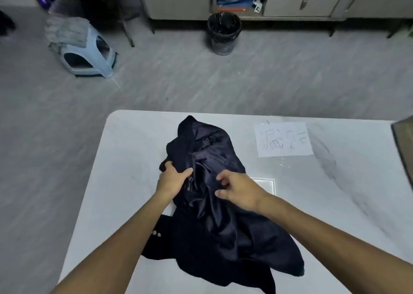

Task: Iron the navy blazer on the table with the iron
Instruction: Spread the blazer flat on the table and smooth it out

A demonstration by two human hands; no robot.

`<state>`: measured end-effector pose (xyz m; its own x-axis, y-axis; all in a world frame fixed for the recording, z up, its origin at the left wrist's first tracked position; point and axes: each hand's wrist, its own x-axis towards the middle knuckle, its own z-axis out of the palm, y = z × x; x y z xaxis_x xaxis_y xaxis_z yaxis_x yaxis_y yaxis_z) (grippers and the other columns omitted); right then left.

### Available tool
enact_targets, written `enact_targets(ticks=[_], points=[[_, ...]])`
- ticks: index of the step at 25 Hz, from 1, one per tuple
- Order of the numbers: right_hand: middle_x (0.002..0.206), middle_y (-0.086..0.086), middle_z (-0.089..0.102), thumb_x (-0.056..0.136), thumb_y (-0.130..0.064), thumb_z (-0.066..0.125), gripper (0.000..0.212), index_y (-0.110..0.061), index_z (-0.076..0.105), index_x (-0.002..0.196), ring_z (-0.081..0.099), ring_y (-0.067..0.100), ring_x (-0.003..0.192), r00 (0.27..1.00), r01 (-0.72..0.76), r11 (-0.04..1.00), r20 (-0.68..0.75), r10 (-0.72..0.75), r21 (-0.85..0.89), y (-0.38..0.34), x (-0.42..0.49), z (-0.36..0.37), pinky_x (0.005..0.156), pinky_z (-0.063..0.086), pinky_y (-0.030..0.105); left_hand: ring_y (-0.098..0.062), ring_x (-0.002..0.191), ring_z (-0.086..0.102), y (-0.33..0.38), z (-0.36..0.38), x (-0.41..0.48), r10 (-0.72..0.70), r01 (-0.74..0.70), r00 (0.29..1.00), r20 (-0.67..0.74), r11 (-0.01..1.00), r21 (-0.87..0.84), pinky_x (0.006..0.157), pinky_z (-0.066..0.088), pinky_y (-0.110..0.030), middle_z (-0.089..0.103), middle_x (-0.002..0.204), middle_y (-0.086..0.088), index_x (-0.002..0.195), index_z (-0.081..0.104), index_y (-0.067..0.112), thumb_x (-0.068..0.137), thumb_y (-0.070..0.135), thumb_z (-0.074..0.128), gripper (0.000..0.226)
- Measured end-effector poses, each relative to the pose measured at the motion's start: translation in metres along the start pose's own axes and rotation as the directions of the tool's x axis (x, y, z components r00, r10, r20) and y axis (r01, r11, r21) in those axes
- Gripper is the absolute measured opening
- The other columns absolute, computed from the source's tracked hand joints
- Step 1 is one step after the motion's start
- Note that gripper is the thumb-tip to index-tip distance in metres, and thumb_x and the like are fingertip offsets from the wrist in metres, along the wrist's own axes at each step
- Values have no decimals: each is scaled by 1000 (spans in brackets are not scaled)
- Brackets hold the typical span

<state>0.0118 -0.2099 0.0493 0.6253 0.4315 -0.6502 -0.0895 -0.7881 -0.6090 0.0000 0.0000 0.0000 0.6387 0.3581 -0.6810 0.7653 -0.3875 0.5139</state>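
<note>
A person stands over a pale table (pixel 125 159) where the navy blazer (pixel 223 226) lies in a crumpled heap near the middle, its glossy lining turned outward and a sleeve with pale buttons (pixel 156 233) trailing to the left. The left hand (pixel 172 179) grips a bunched fold at the garment's left edge, fingers wrapped round the cloth. The right hand (pixel 240 191) sits over the lining with fingers curled, though whether it pinches fabric or merely hovers cannot be told from this angle. No iron is in view, and a dark object (pixel 404 150) at the right edge is cut off by the frame. The chief danger ahead is pressing before the blazer is spread flat, since heat on these folds would likely set hard creases. The exposed lining could also scorch or go shiny under a hot plate, and the buttons might mark or melt. With no pad visible, the bare tabletop and the nearby handwritten sheet (pixel 283 140) appear at risk too.
</note>
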Motion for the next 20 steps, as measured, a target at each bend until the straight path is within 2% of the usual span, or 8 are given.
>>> enact_targets(ticks=[2, 5, 10, 13, 15, 17, 18, 20], points=[[132, 5, 56, 87, -33, 70, 61, -19, 44, 140, 53, 19, 122, 1000, -16, 999, 0, 16, 37, 11, 17, 14, 104, 41, 30, -21, 93, 60, -3, 10, 13, 77, -73, 996, -45, 993, 93, 80, 49, -29, 65, 119, -8, 133, 50, 10, 91, 33, 65, 51], [129, 0, 58, 86, -32, 71, 62, -25, 43, 141, 54, 13, 118, 990, 22, 989, -141, -1, 143, 12, 20, 14, 102, 42, 27, -18, 78, 64, 16, 14, -2, 182, -187, 977, -110, 982, -36, 62, 51, -24, 68, 100, -10, 122, 56, 10, 89, 20, 61, 34], [119, -44, 50, 70, -32, 82, 97, -49, 21, 143, 47, -19, 114, 973, 227, 841, -153, -174, 492, -29, -17, -2, 88, 38, 0, -27, 96, 67, 85, 1, -64, 206, -207, 977, -50, 879, -429, 89, 55, -52, 68, 101, -11, 103, 53, 20, 89, 19, 64, 18], [88, -20, 66, 72, -10, 66, 56, -43, 50, 114, 62, 0, 76, 927, 308, 798, -353, -129, 518, -48, -49, -31, 66, 53, 27, -27, 91, 71, 128, -10, -107, 286, -287, 955, -77, 834, -470, 87, 55, -53, 70, 97, -13, 118, 47, 23, 94, 22, 60, 28], [76, -6, 62, 72, 3, 54, 43, -30, 59, 98, 57, 14, 69, 898, 345, 790, -422, -122, 506, -59, -70, -66, 63, 46, 34, -21, 76, 72, 146, -22, -130, 420, -433, 899, -123, 817, -381, 81, 58, -48, 72, 81, -5, 118, 49, 32, 95, 23, 54, 25], [79, 3, 61, 72, 11, 47, 42, -20, 62, 96, 57, 15, 72, 891, 379, 789, -422, -170, 483, -71, -101, -111, 64, 44, 29, -17, 68, 67, 165, -42, -152, 585, -608, 786, -198, 790, -81, 73, 58, -45, 67, 70, 4, 108, 59, 41, 89, 26, 45, 28], [78, 2, 61, 72, 13, 44, 45, -18, 64, 98, 56, 10, 71, 898, 383, 795, -392, -200, 471, -78, -119, -134, 63, 43, 23, -14, 74, 64, 176, -55, -162, 652, -652, 732, -198, 755, 76, 72, 57, -43, 63, 73, 9, 107, 61, 43, 84, 28, 43, 33], [77, -2, 59, 69, 12, 41, 50, -17, 65, 101, 53, 8, 70, 907, 401, 800, -316, -278, 447, -94, -161, -173, 59, 39, 20, -6, 97, 55, 199, -78, -185, 754, -727, 657, -5, 635, 263, 85, 50, -32, 55, 98, 21, 114, 59, 47, 77, 29, 47, 43]])
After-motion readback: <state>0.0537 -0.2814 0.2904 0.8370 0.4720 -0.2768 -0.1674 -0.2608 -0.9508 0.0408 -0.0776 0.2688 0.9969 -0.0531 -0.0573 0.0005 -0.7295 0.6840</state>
